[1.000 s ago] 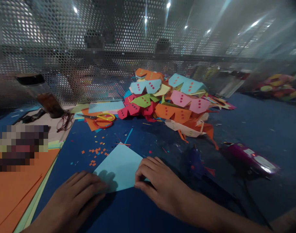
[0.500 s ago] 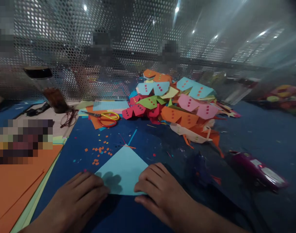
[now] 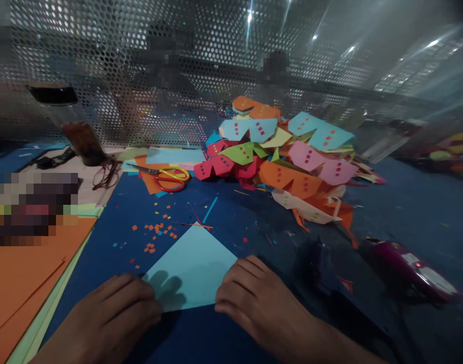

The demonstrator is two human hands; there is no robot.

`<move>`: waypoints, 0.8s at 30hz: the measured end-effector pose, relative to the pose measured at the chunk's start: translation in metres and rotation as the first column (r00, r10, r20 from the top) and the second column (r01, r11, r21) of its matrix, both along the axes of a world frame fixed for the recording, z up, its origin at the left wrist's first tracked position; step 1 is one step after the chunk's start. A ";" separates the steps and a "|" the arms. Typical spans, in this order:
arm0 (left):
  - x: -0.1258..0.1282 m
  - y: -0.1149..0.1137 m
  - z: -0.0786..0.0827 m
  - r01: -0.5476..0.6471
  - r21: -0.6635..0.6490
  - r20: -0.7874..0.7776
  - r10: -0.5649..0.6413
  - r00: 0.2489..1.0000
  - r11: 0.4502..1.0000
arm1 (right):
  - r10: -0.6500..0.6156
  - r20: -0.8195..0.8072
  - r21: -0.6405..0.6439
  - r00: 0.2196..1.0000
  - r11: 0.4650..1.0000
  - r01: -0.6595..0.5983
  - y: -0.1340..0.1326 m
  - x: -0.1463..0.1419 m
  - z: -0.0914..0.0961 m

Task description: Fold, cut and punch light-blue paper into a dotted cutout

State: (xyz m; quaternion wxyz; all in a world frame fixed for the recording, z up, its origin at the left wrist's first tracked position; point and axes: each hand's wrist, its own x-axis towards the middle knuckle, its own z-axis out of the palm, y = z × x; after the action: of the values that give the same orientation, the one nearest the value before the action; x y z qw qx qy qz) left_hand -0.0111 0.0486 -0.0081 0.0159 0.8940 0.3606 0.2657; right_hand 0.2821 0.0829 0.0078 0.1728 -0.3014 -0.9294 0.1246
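A light blue sheet of paper (image 3: 195, 273) lies on the blue tabletop in front of me, its pointed top facing away and its lower edge toward me. My left hand (image 3: 118, 306) is curled at the paper's left corner, with the fingertips and thumb close together on it. At the opposite corner, my right hand (image 3: 254, 293) has its fingers bent over the paper and the thumb tucked under them. Both hands hide the corners they grip. Shadows of the left fingers fall across the sheet.
Scissors (image 3: 171, 177) lie beyond small paper scraps (image 3: 157, 230). Folded, coloured paper shapes (image 3: 288, 174) are heaped at the back. Orange sheets (image 3: 22, 283) lie at left, near a lidded bottle (image 3: 83, 141) and glasses (image 3: 105, 173). At right are a purple object (image 3: 413, 270) and a dark tool (image 3: 326, 268).
My right thumb has closed up toward its fingers at the paper's corner. The paper's lower edge now slants slightly, lower at the left. My left hand has shifted a little left; the view moved slightly.
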 end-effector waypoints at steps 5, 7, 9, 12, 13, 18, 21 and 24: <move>-0.005 0.001 -0.003 0.038 -0.086 -0.015 -0.040 0.999 0.996 | -0.012 0.035 -0.060 0.999 0.998 0.014 -0.001 0.000 0.004; -0.004 0.002 -0.003 0.009 -0.138 0.006 -0.008 1.000 0.990 | -0.021 0.037 -0.081 0.999 0.996 0.024 -0.002 0.000 0.005; -0.003 0.002 -0.003 -0.019 -0.173 0.014 0.022 1.000 0.985 | -0.035 0.038 -0.099 0.999 0.994 0.039 -0.002 0.000 0.006; -0.001 0.001 -0.003 -0.047 -0.210 0.009 0.050 0.999 0.977 | -0.054 0.053 -0.130 0.997 0.990 0.061 -0.003 0.000 0.006; -0.001 0.000 -0.002 -0.060 -0.224 0.007 0.063 0.998 0.973 | -0.058 0.056 -0.138 0.997 0.988 0.065 -0.003 0.000 0.006; 0.003 -0.002 0.004 -0.098 -0.263 0.011 0.105 0.994 0.960 | -0.084 0.009 -0.146 0.996 0.986 0.084 -0.004 -0.001 0.005; 0.005 0.000 0.007 -0.118 -0.274 0.018 0.128 0.992 0.954 | -0.097 -0.011 -0.159 0.995 0.983 0.094 -0.005 -0.001 0.004; 0.005 0.001 0.008 -0.128 -0.286 0.028 0.142 0.989 0.950 | -0.115 -0.019 -0.190 0.993 0.976 0.109 -0.005 -0.001 0.004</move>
State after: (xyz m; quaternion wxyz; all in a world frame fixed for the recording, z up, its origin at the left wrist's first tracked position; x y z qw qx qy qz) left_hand -0.0057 0.0499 -0.0001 0.1344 0.8489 0.4549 0.2333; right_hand 0.2815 0.0780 0.0117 0.1640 -0.3665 -0.8923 0.2065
